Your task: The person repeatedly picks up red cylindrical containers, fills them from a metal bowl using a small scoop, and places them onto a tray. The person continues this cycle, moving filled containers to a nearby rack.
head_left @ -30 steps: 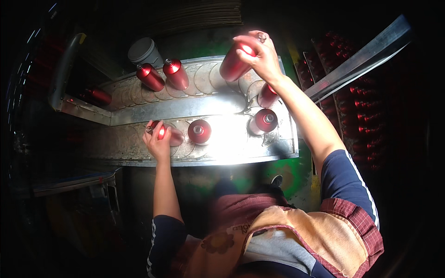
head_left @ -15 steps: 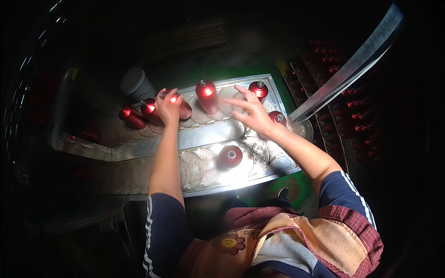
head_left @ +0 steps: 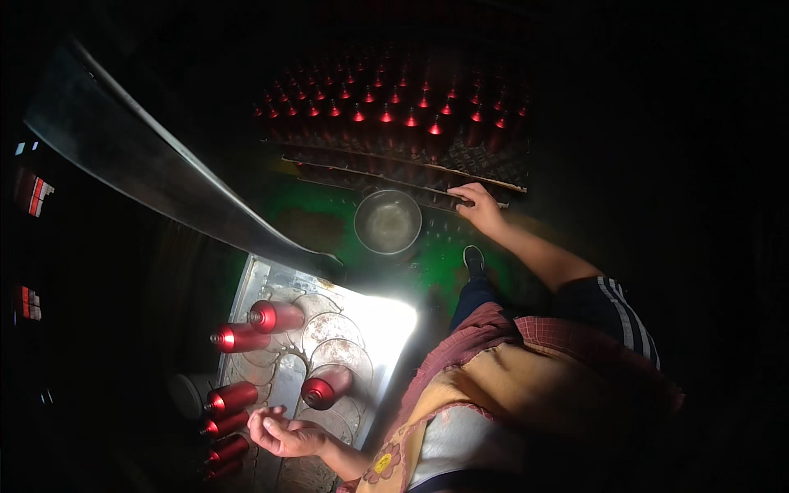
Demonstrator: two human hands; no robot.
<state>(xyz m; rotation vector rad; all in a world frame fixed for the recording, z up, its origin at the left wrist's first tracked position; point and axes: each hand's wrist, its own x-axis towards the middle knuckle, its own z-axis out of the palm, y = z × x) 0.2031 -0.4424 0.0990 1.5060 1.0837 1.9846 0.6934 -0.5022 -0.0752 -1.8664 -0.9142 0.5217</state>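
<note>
My left hand is over the metal conveyor at the lower left, palm partly upward. Its fingers are loosely bent and apart, with nothing visible in them. Close beside its fingertips is a red metallic bottle; I cannot tell whether they touch. Another red bottle stands by itself on the conveyor's near lane. Out to the right, my right hand reaches forward empty, fingers extended and apart, near the edge of a flat board under rows of red bottles.
More red bottles stand along the far lane. A long curved metal strip rises from the conveyor's end. A round metal basin sits on the green floor between conveyor and boards. Beside the conveyor is a pale bucket.
The view has swung right, bringing the bottle rows ahead and the conveyor to lower left. My left hand has come off a bottle. My right hand has moved from above the conveyor toward the boards.
</note>
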